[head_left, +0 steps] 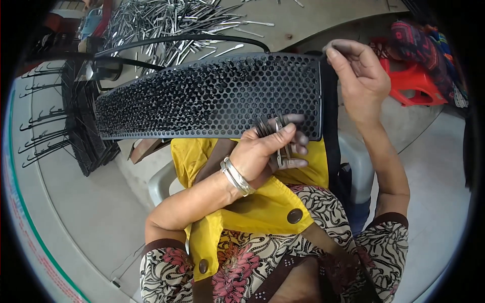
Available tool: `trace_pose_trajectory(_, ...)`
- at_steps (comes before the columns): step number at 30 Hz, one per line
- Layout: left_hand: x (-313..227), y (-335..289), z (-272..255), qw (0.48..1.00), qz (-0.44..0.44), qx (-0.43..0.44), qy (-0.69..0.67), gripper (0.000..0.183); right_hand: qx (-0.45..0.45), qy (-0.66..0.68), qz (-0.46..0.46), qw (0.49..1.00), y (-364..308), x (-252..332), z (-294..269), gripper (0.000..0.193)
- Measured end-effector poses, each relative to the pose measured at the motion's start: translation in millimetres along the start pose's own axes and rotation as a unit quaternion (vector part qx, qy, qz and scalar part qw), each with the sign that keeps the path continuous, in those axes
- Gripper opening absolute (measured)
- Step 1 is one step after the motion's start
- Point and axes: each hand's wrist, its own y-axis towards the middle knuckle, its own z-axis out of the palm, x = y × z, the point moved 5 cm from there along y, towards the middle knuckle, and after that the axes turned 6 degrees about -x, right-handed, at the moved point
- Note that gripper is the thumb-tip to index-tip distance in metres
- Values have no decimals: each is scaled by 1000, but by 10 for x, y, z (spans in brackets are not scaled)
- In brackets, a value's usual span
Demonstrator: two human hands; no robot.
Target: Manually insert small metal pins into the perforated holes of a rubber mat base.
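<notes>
My left hand (268, 143), with silver bangles at its wrist, is closed around several thin metal strips (277, 132). It is at the near edge of a long black perforated rack (290, 86), toward the right end. Dark slim pieces (166, 101) stand densely in the holes over the left and middle of the rack; the holes at the right end show bare. Beyond the rack's right end my right hand (361, 76) is raised, thumb and forefinger pinched together. Whatever is between those fingertips, if anything, is too small to make out.
A heap of shiny slim metal pieces (166, 25) lies on the table (313, 17) behind the rack. Dark racks with hooked rods (81, 116) stand at the left. A red plastic stool (417, 83) is at the right. A yellow apron (252, 214) covers my lap.
</notes>
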Motion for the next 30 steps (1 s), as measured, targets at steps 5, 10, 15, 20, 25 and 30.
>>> trace_pose_trajectory(5, 10, 27, 40, 999, 9, 7, -30, 34, 29, -60, -106, 992, 56, -150, 133, 13)
trace_pose_trajectory(10, 15, 47, 16, 998, 34, -13, -57, 28, 73, -86, -199, 974, 28, -110, 251, 14)
trace_pose_trajectory(15, 20, 48, -9, 997, 61, 2, -48, 31, 91, -99, -308, 942, 10, -68, 305, 13)
trace_pose_trajectory(20, 12, 36, -14, 997, 67, 20, -39, 30, 115, -142, -365, 913, 7, 54, 414, 12)
trace_pose_trajectory(25, 20, 11, -26, 996, 68, 44, -49, 30, 140, -151, -298, 932, -2, -6, 412, 12)
trace_pose_trajectory(30, 25, -10, -64, 994, 66, 58, -65, 30, 150, -172, -319, 920, -53, 26, 477, 11)
